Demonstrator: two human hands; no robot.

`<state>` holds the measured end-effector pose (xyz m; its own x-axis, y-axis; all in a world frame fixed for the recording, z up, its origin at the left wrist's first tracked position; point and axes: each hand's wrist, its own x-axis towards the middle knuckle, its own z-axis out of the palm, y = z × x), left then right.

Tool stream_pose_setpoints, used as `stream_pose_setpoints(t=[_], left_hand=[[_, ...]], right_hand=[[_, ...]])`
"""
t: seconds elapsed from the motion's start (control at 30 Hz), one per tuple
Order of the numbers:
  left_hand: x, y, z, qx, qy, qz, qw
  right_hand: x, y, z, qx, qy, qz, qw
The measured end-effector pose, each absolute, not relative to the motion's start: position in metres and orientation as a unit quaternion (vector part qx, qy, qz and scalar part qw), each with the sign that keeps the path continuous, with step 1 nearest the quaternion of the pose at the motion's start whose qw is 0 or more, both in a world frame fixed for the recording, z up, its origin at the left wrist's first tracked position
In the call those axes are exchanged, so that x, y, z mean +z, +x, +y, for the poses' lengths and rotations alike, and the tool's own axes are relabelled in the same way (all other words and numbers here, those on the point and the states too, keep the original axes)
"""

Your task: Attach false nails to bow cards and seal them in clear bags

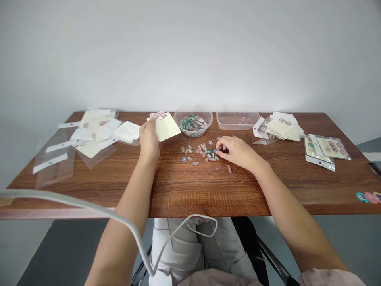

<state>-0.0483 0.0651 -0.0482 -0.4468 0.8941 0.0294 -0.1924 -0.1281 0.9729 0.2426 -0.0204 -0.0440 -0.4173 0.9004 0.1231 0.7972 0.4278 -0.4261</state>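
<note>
My left hand (149, 139) grips a cream backing card (165, 128) with a pink bow at its top, holding it tilted above the table. Over a loose pile of false nails (203, 149), my right hand (233, 150) has its thumb and fingers pinched on a small greyish false nail (216, 150). The pile mixes clear, pink and green pieces, and a few lie apart from it toward me. Just behind it stands a clear round bowl (193, 133) holding many more green and pink nails.
A clear rectangular box (238, 126) stands right of the bowl. Cards and clear bags (98, 129) cover the left side. More cards (284, 127) and filled packets (327, 151) lie at right. A white cable (131, 228) crosses the front edge.
</note>
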Motion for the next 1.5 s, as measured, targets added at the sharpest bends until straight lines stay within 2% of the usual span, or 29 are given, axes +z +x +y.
stream_pose_setpoints(t=[0.4,0.57,0.67,0.77,0.87,0.93,1.1,1.5], left_hand=[[-0.048,-0.051,0.069,0.671,0.332,0.522,0.409],[-0.046,-0.049,0.068,0.675,0.324,0.523,0.407],[-0.043,-0.048,0.067,0.674,0.317,0.528,0.407],[-0.041,-0.047,0.066,0.673,0.315,0.532,0.406],[-0.040,-0.047,0.065,0.673,0.314,0.530,0.409],[-0.041,-0.047,0.065,0.673,0.313,0.529,0.411],[-0.040,-0.048,0.064,0.675,0.312,0.529,0.409],[-0.044,-0.050,0.067,0.669,0.337,0.526,0.403]], right_hand=[[-0.051,0.234,-0.019,0.118,-0.477,-0.856,0.160],[-0.049,0.229,-0.023,0.127,-0.488,-0.837,0.214],[-0.044,0.227,-0.026,0.174,-0.503,-0.796,0.288],[-0.039,0.227,-0.028,0.297,-0.513,-0.719,0.362],[-0.036,0.226,-0.028,0.417,-0.507,-0.634,0.408],[-0.036,0.226,-0.026,0.454,-0.495,-0.605,0.427],[-0.038,0.224,-0.022,0.490,-0.483,-0.580,0.436],[-0.044,0.226,-0.018,0.483,-0.496,-0.582,0.426]])
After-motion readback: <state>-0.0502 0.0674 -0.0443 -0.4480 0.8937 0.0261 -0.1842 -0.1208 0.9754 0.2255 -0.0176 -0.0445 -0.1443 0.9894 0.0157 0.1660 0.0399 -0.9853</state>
